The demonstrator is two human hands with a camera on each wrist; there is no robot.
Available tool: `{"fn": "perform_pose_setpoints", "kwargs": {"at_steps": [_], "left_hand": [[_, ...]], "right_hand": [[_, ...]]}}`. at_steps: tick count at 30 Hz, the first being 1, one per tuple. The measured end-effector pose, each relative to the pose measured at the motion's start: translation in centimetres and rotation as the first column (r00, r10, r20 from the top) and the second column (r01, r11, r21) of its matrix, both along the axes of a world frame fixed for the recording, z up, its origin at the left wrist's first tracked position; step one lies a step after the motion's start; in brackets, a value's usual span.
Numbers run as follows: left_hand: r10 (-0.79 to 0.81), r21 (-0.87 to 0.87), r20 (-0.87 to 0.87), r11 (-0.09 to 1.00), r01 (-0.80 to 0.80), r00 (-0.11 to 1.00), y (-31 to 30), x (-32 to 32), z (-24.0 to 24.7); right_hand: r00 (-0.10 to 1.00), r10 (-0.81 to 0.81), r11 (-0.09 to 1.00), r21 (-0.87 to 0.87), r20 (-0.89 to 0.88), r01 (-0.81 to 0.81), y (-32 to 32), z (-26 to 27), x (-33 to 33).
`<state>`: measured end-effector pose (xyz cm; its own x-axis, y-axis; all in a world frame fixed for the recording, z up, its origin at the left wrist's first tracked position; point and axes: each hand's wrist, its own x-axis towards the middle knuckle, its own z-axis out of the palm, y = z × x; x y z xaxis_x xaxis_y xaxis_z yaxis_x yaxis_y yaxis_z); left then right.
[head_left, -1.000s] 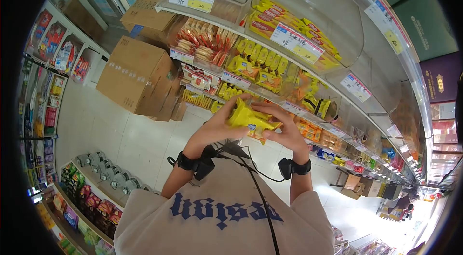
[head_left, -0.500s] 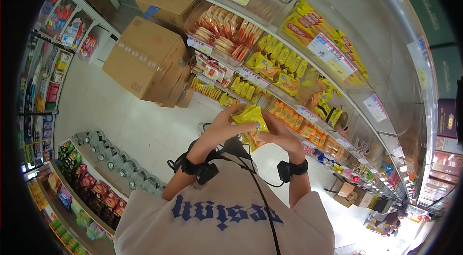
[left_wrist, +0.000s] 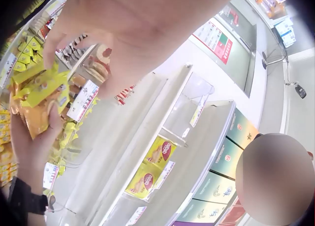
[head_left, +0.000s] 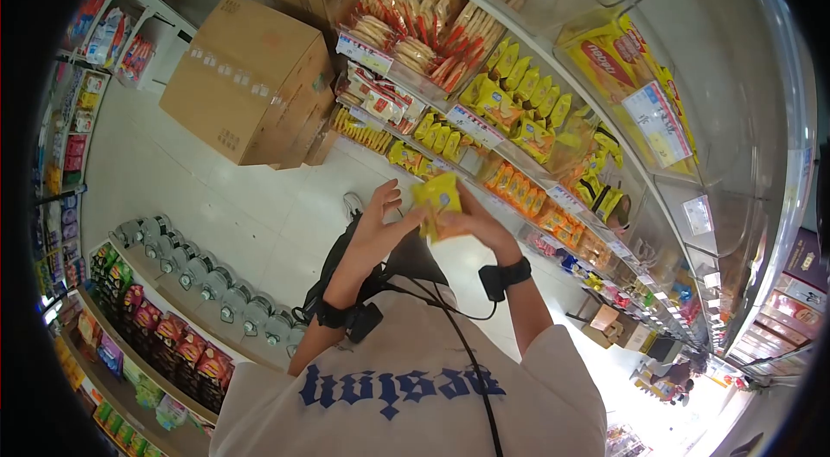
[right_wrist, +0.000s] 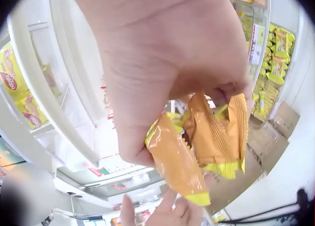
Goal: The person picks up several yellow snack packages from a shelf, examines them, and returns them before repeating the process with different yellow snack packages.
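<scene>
My right hand (head_left: 480, 225) grips small yellow-and-orange snack packets (head_left: 439, 198) in front of my chest. The right wrist view shows at least two wrapped packets (right_wrist: 179, 159) bunched under the palm, their orange sides outward and yellow at the ends. Close by on the left is my left hand (head_left: 379, 222), its fingers raised and apart and its thumb pointing toward the packets. Seen from the right wrist, the left hand's fingers (right_wrist: 172, 211) lie just beyond the packets. In the left wrist view the right hand (left_wrist: 34, 142) holds the packets from below.
Shelf bins of yellow packets (head_left: 519, 111) and red-and-clear wrapped biscuits (head_left: 415, 12) run along the right. Cardboard boxes (head_left: 246, 76) stand on the floor ahead. Several large water bottles (head_left: 203, 275) line the left, beside a rack of snack bags (head_left: 164, 327).
Both hands were on the packets earlier; now the left hand has come off them to the left with its fingers spread. The head view has shifted, bringing the shelf bins closer.
</scene>
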<state>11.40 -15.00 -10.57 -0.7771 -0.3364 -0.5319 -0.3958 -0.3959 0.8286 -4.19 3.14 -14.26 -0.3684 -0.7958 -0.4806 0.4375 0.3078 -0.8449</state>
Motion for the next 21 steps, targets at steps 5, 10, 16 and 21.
{"fn": "perform_pose_setpoints", "kwargs": {"at_steps": [5, 10, 16, 21], "left_hand": [[-0.028, 0.064, -0.03, 0.997, 0.03, 0.999, -1.7, 1.2, -0.9], [-0.045, 0.096, -0.052, 0.994, 0.049, 0.998, -1.7, 2.1, -1.2], [-0.034, 0.133, -0.058, 0.99, 0.041, 0.998, -1.9, 2.9, -0.9], [-0.004, 0.177, -0.065, 0.984, 0.016, 0.998, -1.5, 3.8, -1.7]], "right_hand": [[0.88, -0.293, 0.917, 0.151, -0.375, 0.369, 0.0, -8.1, -4.7], [0.638, 0.177, 0.765, 0.512, -0.75, 0.39, -0.5, -16.3, -10.2], [0.801, 0.477, 0.453, 0.882, -0.361, 0.128, -2.1, -16.1, -13.2], [0.742, 0.534, 0.327, 0.908, -0.405, 0.261, -3.5, -19.1, -12.8]]}}
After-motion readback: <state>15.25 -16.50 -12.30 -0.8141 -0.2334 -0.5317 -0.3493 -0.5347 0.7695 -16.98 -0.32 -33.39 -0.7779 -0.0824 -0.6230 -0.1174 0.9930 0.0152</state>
